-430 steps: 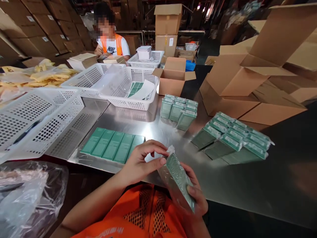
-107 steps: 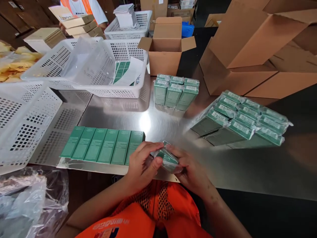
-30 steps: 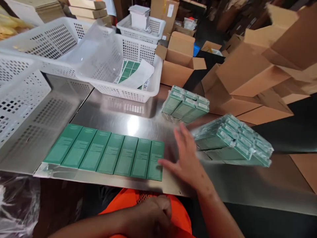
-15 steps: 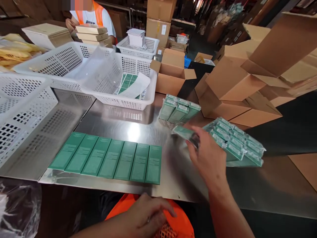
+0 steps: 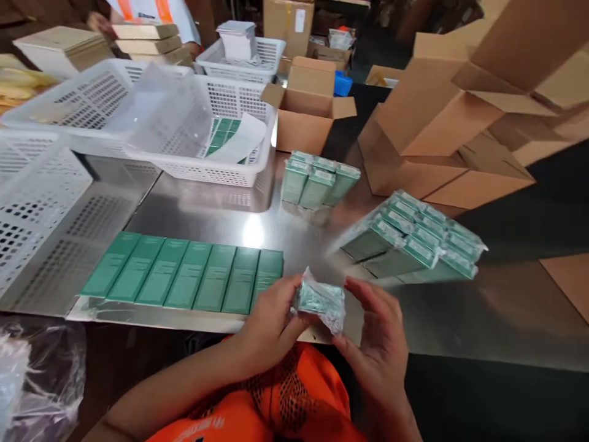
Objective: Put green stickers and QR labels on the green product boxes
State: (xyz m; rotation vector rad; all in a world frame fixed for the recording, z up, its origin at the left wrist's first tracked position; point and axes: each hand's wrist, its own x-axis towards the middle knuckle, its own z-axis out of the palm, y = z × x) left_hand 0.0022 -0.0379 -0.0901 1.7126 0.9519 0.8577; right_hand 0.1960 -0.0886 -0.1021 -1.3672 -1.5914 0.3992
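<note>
Hands [image 5: 322, 319] now both hold wrapped green box [image 5: 319, 299], lifted from pile.

Orange mesh vest [image 5: 285, 399], bare forearms

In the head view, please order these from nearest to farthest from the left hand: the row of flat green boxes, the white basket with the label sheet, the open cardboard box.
From the left hand:
1. Row of flat green boxes, just left of it.
2. White basket, beyond the row.
3. Open cardboard box, far back, slightly right.
</note>
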